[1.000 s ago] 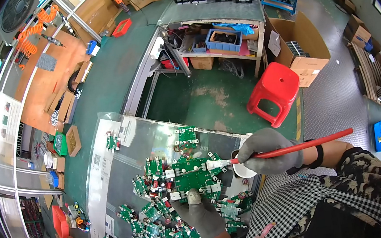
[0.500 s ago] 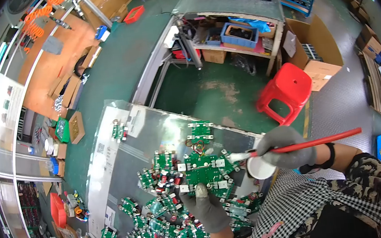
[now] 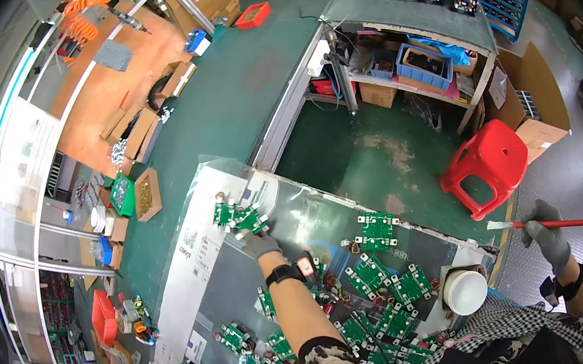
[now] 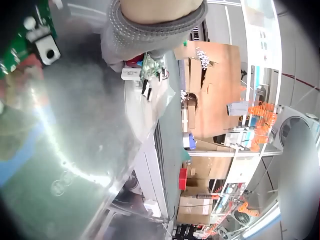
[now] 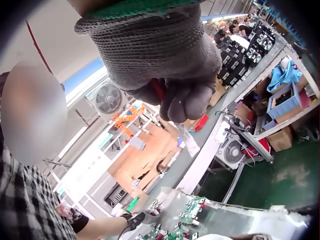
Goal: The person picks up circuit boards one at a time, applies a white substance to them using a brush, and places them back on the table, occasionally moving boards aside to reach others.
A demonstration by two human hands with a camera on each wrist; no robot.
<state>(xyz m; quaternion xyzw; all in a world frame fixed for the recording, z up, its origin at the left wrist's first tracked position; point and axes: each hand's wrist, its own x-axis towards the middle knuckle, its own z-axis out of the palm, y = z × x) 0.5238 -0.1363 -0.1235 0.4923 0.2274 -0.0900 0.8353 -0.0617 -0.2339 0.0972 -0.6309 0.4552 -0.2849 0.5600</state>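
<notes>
My gloved left hand [image 3: 261, 244] reaches to the far left corner of the plastic-covered table [image 3: 227, 281]. At its fingertips it holds a green circuit board [image 3: 248, 221], close beside another circuit board [image 3: 222, 213]. In the left wrist view the glove hides most of the held board [image 4: 151, 67]. My gloved right hand [image 3: 550, 241], out past the table's right side, grips a brush [image 3: 573, 223] by its red handle. Its pale bristles [image 5: 189, 142] show below the fingers in the right wrist view.
Several circuit boards [image 3: 396, 320] crowd the near part of the table, some overlapping. A white cup [image 3: 465, 294] stands at the right edge. Beyond it are a red stool [image 3: 496, 157] and a cardboard box [image 3: 544, 133]. A green bench [image 3: 223, 103] runs along the left.
The left hand has carried the circuit board from the middle of the table to its far left corner. The right hand has drawn the brush off the board and away to the right.
</notes>
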